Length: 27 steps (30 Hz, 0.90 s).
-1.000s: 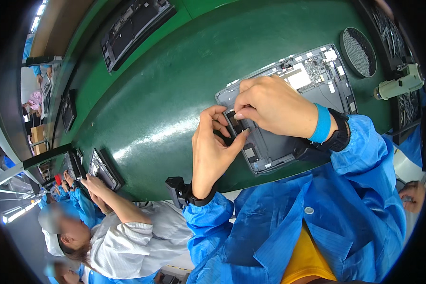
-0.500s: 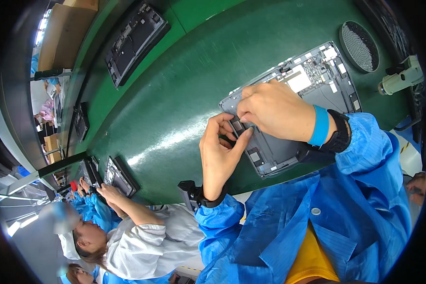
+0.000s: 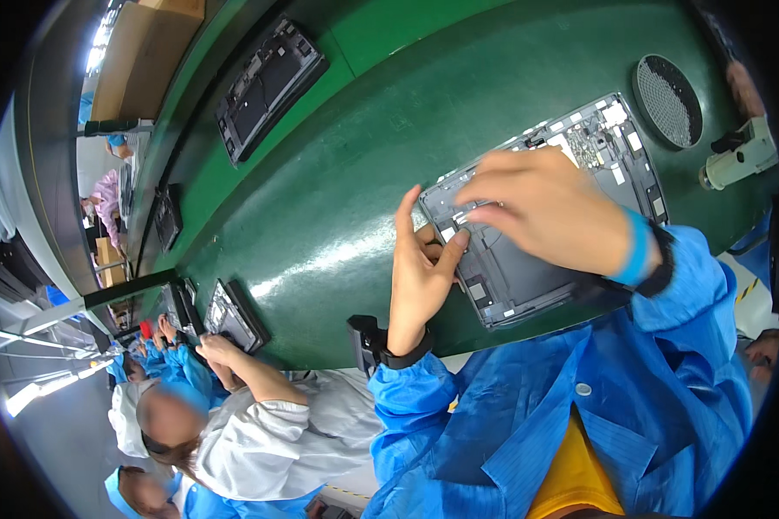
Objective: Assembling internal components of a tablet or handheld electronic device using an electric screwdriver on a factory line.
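Observation:
An opened laptop base (image 3: 528, 281), dark grey with a bared circuit board at its far right, lies tilted on the green table in front of me. My left hand (image 3: 426, 272) grips its left edge. The thumb presses on the rim, the index finger points up, and the other fingers curl by the edge. Over the base's upper left part hovers my right hand (image 3: 550, 212), its fingers bent and drawn toward the thumb. Whatever those fingertips may hold is too small to make out. The right hand hides the middle of the base and part of the circuit board.
A round mesh-like dish (image 3: 668, 102) of small dark pieces stands at the far right, above a pale power tool (image 3: 740, 156). More opened laptop bases lie at the upper left (image 3: 268, 91) and left (image 3: 234, 318). A co-worker in a white top (image 3: 273, 432) sits on my left.
My right hand has risen off the left edge and moved slightly right. My left index finger has straightened upward while the thumb stays on the rim. The whole view has shifted a little.

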Each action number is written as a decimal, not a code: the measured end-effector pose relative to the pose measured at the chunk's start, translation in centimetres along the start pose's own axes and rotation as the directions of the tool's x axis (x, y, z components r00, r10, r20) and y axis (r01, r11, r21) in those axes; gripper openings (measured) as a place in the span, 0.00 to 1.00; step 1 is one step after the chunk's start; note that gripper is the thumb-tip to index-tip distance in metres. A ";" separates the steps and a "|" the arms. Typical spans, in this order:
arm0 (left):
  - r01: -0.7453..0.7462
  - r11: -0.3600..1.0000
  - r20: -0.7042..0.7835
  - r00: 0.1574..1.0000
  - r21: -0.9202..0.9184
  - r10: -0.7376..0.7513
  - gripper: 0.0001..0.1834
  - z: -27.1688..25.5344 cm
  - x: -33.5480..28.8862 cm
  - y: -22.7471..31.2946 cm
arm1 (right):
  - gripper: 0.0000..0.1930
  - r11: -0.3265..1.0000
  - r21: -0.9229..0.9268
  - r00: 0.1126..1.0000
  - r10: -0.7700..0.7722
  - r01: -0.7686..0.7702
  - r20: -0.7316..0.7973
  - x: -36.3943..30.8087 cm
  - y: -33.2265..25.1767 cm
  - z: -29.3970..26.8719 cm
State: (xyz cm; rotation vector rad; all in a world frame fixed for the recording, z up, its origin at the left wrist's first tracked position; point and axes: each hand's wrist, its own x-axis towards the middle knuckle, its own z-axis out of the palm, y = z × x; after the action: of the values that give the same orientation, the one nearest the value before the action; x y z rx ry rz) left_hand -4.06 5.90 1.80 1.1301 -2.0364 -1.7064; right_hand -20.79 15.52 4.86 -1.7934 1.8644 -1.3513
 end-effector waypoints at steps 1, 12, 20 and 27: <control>0.064 0.995 0.066 0.996 -0.071 -0.059 0.34 -0.6 -0.1 0.4 | 0.04 0.998 0.024 0.997 0.063 -0.062 -0.040 -0.1 -1.7 -2.3; 0.139 0.986 0.140 0.982 -0.093 -0.125 0.34 -1.2 0.4 0.8 | 0.22 0.871 -0.213 0.572 0.091 -0.443 -0.816 -11.0 2.8 -13.5; 0.117 0.993 0.237 0.965 0.007 -0.116 0.37 -1.0 0.2 0.1 | 0.27 0.697 0.630 0.777 0.587 -0.343 -0.227 -12.6 6.5 -17.0; 0.129 0.991 0.250 0.961 -0.016 -0.121 0.35 -1.1 1.6 1.2 | 0.14 0.736 0.675 0.611 0.509 0.058 -0.607 -5.2 4.3 -16.2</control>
State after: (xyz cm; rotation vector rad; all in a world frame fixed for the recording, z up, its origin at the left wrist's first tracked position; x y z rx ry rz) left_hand -4.90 4.01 2.75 1.1051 -2.1095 -2.0270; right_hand -33.92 26.64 8.48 -0.5671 1.4900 -2.4852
